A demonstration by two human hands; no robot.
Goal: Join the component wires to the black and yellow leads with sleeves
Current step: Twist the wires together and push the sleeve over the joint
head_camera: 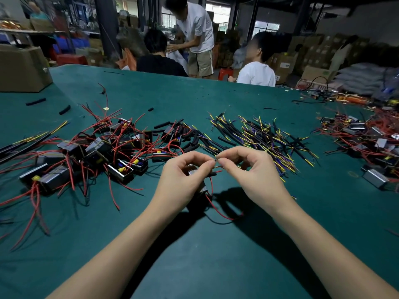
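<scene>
Under left hand [183,169], component [199,182] mostly hidden

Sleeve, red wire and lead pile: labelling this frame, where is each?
Sleeve [212,174]: head view, middle of the tube.
Red wire [218,210]: head view, loop below the hands.
Lead pile [259,132]: head view, pile's centre.
</scene>
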